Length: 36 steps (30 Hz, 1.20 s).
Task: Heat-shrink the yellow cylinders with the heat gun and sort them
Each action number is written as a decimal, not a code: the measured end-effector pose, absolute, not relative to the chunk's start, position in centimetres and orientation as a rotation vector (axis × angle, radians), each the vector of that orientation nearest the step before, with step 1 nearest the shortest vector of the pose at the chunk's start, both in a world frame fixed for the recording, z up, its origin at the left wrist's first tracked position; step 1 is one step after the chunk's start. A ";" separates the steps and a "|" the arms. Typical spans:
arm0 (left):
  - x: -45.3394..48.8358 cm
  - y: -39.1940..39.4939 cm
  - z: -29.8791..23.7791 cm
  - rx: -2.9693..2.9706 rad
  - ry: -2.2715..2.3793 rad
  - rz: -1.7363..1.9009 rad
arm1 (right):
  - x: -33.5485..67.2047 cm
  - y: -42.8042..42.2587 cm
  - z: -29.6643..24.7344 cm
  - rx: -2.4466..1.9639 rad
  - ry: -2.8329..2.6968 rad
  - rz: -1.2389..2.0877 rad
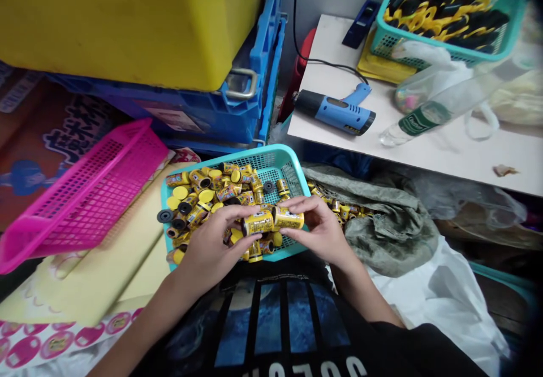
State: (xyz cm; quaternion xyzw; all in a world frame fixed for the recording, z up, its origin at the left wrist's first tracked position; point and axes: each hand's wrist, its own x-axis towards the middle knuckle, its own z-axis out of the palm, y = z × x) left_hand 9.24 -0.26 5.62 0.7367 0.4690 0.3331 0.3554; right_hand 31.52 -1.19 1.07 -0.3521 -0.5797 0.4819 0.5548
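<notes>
My left hand (216, 244) grips a small yellow labelled canister (258, 222) between thumb and fingers. A second yellow canister (289, 218) is pinched in my right hand (320, 227). Both lie on their sides, end to end, their facing ends touching or nearly so. Beneath them is a turquoise plastic basket (300, 174) on my lap, holding many similar yellow canisters, yellow discs (206, 196) and black ring-shaped pieces (165, 216). My hands hide part of the basket's near side.
A pink basket (97, 196) leans at left below blue crates (203, 111). On the white table (322, 43) lie a blue heat gun (335, 112), a plastic bottle (418, 124) and a turquoise basket (449, 46) of yellow-black parts. A grey-green sack (386, 224) with more canisters sits at right.
</notes>
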 end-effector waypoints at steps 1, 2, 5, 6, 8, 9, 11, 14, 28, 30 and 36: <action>9.3 -0.2 5.6 1.955 1.207 0.844 | 31.6 -1.2 1.0 -0.832 -1.391 1.101; 9.3 -0.1 5.6 2.005 1.201 0.831 | 31.8 -1.2 1.0 -0.834 -1.408 1.070; 9.3 0.0 5.4 2.090 1.168 0.823 | 32.0 -1.2 0.9 -0.851 -1.444 0.991; 9.3 0.0 5.4 2.098 1.156 0.821 | 32.1 -1.2 0.8 -0.859 -1.455 0.965; 9.3 0.0 5.3 2.114 1.126 0.817 | 32.2 -1.1 0.7 -0.875 -1.471 0.916; 9.3 0.0 5.4 2.127 1.109 0.813 | 32.2 -1.1 0.7 -0.884 -1.477 0.891; 9.4 0.0 5.5 2.165 1.077 0.812 | 32.3 -1.0 0.6 -0.904 -1.485 0.847; 9.5 0.1 5.8 2.226 1.051 0.809 | 32.5 -1.0 0.6 -0.913 -1.494 0.827; 8.5 0.9 6.1 2.247 1.284 0.823 | 32.9 -0.5 0.5 -1.243 -1.669 0.704; 7.7 1.2 6.1 2.045 1.436 0.886 | 32.8 -0.2 0.3 -1.419 -1.726 0.643; 5.8 1.7 6.0 1.491 1.560 1.078 | 29.1 0.3 -0.9 -1.180 -2.133 0.954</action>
